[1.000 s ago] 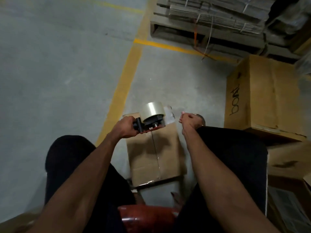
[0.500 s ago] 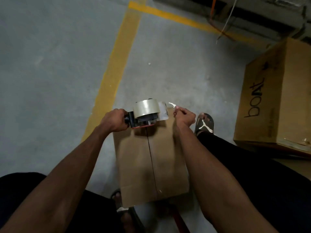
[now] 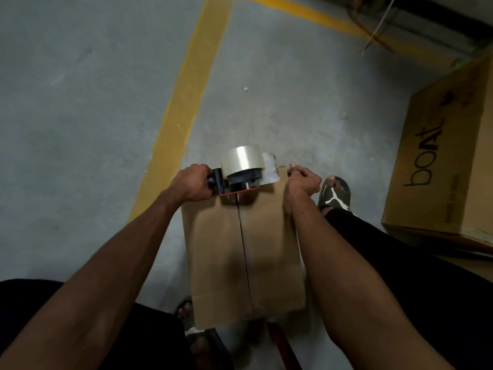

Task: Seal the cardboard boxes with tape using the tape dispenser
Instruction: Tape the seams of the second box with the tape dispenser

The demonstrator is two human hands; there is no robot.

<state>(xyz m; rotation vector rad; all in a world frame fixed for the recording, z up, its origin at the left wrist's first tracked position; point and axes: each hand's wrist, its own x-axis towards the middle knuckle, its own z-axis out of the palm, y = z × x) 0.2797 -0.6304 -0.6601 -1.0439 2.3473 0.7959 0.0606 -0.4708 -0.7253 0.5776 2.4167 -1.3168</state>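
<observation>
A brown cardboard box stands on the concrete floor between my legs, its top flaps meeting at a centre seam. My left hand grips the black handle of the tape dispenser, which carries a clear tape roll and sits over the far end of the seam. My right hand pinches the free end of the clear tape pulled out to the right of the roll, above the box's far right corner.
A large printed cardboard box stands at the right. Yellow floor lines run left of and beyond the small box. My sandalled foot is by the box's right side. A pallet edge lies at the top right.
My head has tilted down and closer, so the box top fills more of the view. The dispenser and both hands have stayed at the far end of the seam, tape still stretched.
</observation>
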